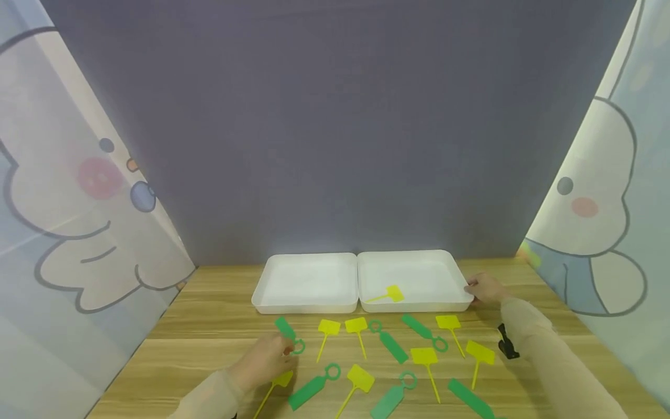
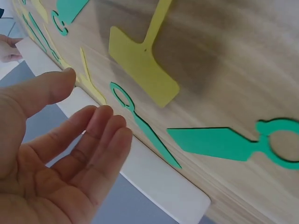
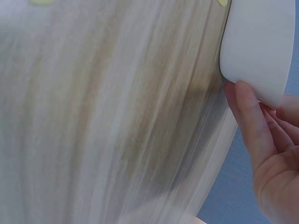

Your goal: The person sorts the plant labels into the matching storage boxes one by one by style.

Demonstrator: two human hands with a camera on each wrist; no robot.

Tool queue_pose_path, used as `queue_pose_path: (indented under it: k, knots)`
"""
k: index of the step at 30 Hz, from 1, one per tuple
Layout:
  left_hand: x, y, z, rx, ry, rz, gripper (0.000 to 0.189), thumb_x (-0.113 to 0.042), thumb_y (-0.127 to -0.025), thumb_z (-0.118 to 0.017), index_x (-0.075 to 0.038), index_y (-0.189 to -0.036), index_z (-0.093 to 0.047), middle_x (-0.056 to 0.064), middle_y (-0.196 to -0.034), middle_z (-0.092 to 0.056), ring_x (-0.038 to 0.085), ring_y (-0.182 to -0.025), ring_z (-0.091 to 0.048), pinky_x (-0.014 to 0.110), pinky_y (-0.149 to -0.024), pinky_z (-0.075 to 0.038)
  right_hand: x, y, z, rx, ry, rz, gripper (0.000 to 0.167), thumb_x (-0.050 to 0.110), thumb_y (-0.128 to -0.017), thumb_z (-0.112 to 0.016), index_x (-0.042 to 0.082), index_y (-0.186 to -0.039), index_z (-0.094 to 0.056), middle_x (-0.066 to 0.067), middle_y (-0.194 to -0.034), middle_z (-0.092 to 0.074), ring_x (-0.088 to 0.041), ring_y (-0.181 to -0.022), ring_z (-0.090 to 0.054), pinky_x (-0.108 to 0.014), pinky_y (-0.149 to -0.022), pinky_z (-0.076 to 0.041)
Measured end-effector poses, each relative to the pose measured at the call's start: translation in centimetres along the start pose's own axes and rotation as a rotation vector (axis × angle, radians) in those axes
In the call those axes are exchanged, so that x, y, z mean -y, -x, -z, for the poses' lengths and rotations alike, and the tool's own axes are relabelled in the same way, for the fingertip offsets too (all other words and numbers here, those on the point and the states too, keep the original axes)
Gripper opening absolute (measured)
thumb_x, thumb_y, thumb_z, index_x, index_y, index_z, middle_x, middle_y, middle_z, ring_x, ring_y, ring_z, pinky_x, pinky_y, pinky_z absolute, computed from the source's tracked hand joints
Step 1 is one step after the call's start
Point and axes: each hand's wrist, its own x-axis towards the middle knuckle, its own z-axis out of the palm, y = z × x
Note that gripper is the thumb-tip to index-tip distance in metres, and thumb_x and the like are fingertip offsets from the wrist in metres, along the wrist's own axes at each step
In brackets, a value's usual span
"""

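Note:
My left hand [image 1: 264, 361] hovers over the near left of the table with nothing in it. Its fingers are loosely bent and the thumb stands apart from them in the left wrist view. By its fingertips in the head view lies a green loop tag [image 1: 285, 327], and a yellow T-shaped plant label [image 1: 282, 379] lies partly hidden under it. Farther off, my right hand [image 1: 485, 288] grips the right end of the right white tray [image 1: 419, 306], with fingers at the tray's lower edge [image 3: 245, 56] and thumb by the rim. One yellow label [image 1: 395, 293] rests inside that tray.
The left white tray [image 1: 306, 309] stands against the right one near the back wall [image 1: 335, 145]. Several yellow labels [image 1: 424, 355] and green loop tags [image 1: 392, 346] are spread over the wooden table. A small black object [image 1: 506, 342] lies beside my right sleeve [image 1: 528, 326].

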Motion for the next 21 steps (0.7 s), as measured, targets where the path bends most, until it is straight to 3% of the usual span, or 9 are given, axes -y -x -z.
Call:
queue_pose_path:
  k: [6,10,14,17,21]
  knots:
    - [0.7,2.1,0.0,0.008,-0.042,0.015,0.024,-0.009,-0.069,-0.075,0.005,-0.086,-0.066,0.01,-0.082,-0.064,0.023,-0.075,-0.06,0.032,-0.063,-0.052,-0.4,-0.2,-0.3,-0.012,0.012,-0.007,0.026,0.0,-0.087,-0.05,-0.021,-0.101,-0.055,-0.028,-0.087,-0.062,-0.019,-0.068,-0.062,-0.031,-0.06,-0.055]
    - [1.0,3.4,0.0,0.027,-0.011,0.081,0.024,-0.013,-0.068,-0.076,0.003,-0.082,-0.066,0.008,-0.079,-0.064,0.017,-0.069,-0.056,0.03,-0.059,-0.051,-0.3,-0.2,-0.3,-0.015,0.016,-0.005,0.025,0.0,-0.086,-0.05,-0.021,-0.1,-0.056,-0.028,-0.087,-0.062,-0.019,-0.068,-0.062,-0.031,-0.06,-0.055]
    - [1.1,4.4,0.0,0.059,0.003,0.176,0.02,-0.016,-0.065,-0.076,-0.004,-0.074,-0.064,0.0,-0.07,-0.058,0.011,-0.062,-0.046,0.027,-0.054,-0.043,-0.1,-0.1,-0.2,-0.018,0.012,-0.007,0.025,-0.001,-0.087,-0.05,-0.021,-0.1,-0.055,-0.029,-0.087,-0.062,-0.02,-0.069,-0.062,-0.031,-0.06,-0.055]
    - [1.3,5.1,-0.2,0.089,0.006,0.229,0.021,-0.017,-0.063,-0.077,-0.007,-0.075,-0.063,-0.002,-0.072,-0.058,0.014,-0.065,-0.051,0.031,-0.056,-0.046,-0.1,-0.1,-0.2,-0.023,0.01,-0.008,0.024,-0.001,-0.087,-0.05,-0.02,-0.1,-0.056,-0.028,-0.087,-0.062,-0.02,-0.068,-0.062,-0.031,-0.06,-0.055]
    - [1.6,5.4,-0.6,0.11,-0.011,0.234,0.023,-0.018,-0.062,-0.079,-0.008,-0.079,-0.067,-0.001,-0.077,-0.064,0.016,-0.07,-0.056,0.033,-0.06,-0.049,-0.2,-0.1,-0.2,-0.01,0.003,-0.013,0.026,0.0,-0.087,-0.05,-0.02,-0.102,-0.056,-0.027,-0.087,-0.063,-0.018,-0.068,-0.062,-0.03,-0.061,-0.055]
